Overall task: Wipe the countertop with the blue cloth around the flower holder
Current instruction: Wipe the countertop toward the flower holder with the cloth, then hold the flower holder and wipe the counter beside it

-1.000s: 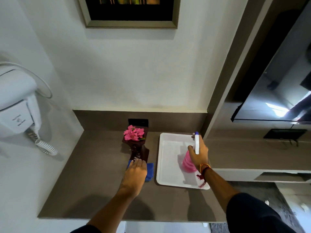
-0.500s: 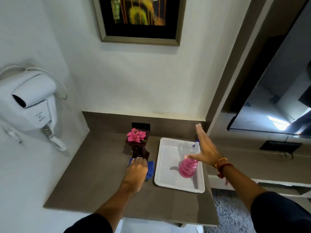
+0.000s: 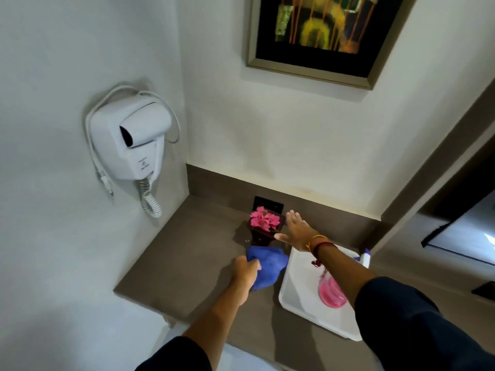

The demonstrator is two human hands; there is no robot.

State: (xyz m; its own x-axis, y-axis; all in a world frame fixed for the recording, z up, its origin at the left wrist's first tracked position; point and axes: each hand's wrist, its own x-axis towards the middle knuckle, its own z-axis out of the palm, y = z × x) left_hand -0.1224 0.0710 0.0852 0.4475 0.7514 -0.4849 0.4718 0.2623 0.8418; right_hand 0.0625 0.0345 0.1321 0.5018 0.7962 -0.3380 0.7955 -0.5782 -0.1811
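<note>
The blue cloth (image 3: 265, 266) is bunched in my left hand (image 3: 245, 271), my fingers closed around its near edge, and it lies on the brown tabletop (image 3: 187, 261) just in front of the flower holder (image 3: 261, 236). Whether the cloth touches the holder's foot I cannot tell, but they are right beside each other. The holder is dark and stands upright near the back of the tabletop, with pink flowers (image 3: 263, 220) on top.

My right hand (image 3: 296, 231) is open, fingers spread flat and thumb pointing left, right beside the holder on its right side. I cannot tell if it touches the holder. Orange and red threads (image 3: 318, 243) are tied around that wrist.

To the right of the cloth sits a white tray (image 3: 300, 298), lying flat on the tabletop. In it stands a spray bottle (image 3: 330, 291) with pink liquid, partly hidden behind my right forearm, its white and blue head showing past the arm.

Behind the holder, a dark socket plate (image 3: 267, 206) is set in the low back strip. On the left wall hangs a white hair dryer (image 3: 131, 140) with a coiled cord. A framed picture (image 3: 321, 30) hangs on the back wall above.
</note>
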